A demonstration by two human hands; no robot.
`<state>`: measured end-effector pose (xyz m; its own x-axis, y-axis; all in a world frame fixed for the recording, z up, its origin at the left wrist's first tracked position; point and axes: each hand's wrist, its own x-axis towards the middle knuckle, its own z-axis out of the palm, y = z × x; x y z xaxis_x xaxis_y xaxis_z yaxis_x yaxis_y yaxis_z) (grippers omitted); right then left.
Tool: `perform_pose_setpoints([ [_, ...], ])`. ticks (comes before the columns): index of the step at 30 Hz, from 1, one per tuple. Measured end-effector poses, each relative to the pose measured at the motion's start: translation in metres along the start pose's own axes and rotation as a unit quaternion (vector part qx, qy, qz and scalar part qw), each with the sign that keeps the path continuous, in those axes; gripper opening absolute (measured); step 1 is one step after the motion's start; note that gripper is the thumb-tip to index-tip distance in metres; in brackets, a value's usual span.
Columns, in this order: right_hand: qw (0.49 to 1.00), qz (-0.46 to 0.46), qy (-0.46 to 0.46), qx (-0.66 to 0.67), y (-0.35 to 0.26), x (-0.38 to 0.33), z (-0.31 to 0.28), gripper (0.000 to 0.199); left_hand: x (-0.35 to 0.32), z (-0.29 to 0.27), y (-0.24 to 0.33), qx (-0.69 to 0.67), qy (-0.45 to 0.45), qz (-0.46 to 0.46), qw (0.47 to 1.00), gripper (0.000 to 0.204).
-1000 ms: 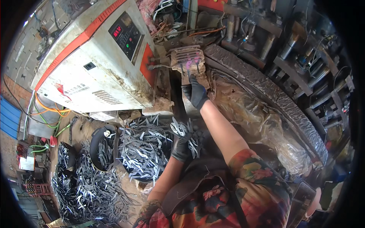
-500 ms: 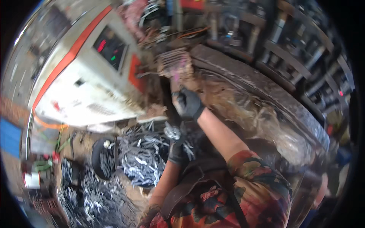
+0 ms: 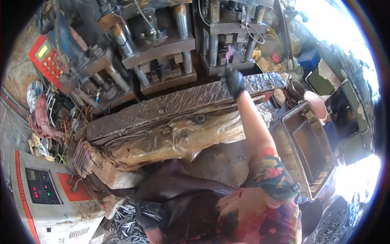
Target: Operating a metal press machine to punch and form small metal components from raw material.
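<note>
My right hand [image 3: 234,84], in a dark glove, is stretched out over the far edge of the foil-covered beam. It is closed around a slim dark tool [image 3: 228,66]; its exact kind is too small to make out. A pink-purple piece [image 3: 229,53] is at the tool's far end, before the right-hand press [image 3: 213,51]. Low on the left is my gloved left hand [image 3: 143,219], beside my dark apron. It appears closed on a few grey metal strips [image 3: 152,210], its fingers partly hidden. More loose strips [image 3: 124,221] lie heaped beside it.
Several presses with steel columns [image 3: 183,22] line the far side. Plastic sheeting [image 3: 178,136] covers the near side of the long beam [image 3: 158,107]. A white-and-orange machine [image 3: 65,211] and a crusted rack [image 3: 83,157] stand left. A rectangular metal bin [image 3: 287,122] stands right.
My view has swung right. My right hand has moved from beside the crusted rack, across the beam, to the right-hand press, with the tool and pink-purple piece. My left hand stays low near the strips.
</note>
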<state>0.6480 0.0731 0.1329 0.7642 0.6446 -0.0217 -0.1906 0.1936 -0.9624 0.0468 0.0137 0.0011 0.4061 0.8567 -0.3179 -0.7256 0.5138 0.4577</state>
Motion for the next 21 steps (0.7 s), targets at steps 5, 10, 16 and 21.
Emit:
perform_pose_setpoints([
  [5,0.996,0.051,0.074,-0.014,0.01,0.103,-0.018,0.028,0.011,0.021,-0.009,-0.008,0.011,-0.002,1.0,0.011],
  [10,0.995,0.07,0.065,0.022,0.015,0.122,-0.021,0.022,0.022,-0.012,-0.011,0.009,0.01,-0.007,1.0,0.013],
  [16,0.984,0.06,0.088,0.141,0.006,0.103,-0.06,0.016,0.023,-0.001,-0.014,0.006,0.001,0.003,1.0,0.013],
  [21,0.997,0.033,0.07,0.007,0.002,0.027,-0.102,0.029,0.022,-0.007,-0.012,0.033,0.007,-0.006,0.999,0.011],
])
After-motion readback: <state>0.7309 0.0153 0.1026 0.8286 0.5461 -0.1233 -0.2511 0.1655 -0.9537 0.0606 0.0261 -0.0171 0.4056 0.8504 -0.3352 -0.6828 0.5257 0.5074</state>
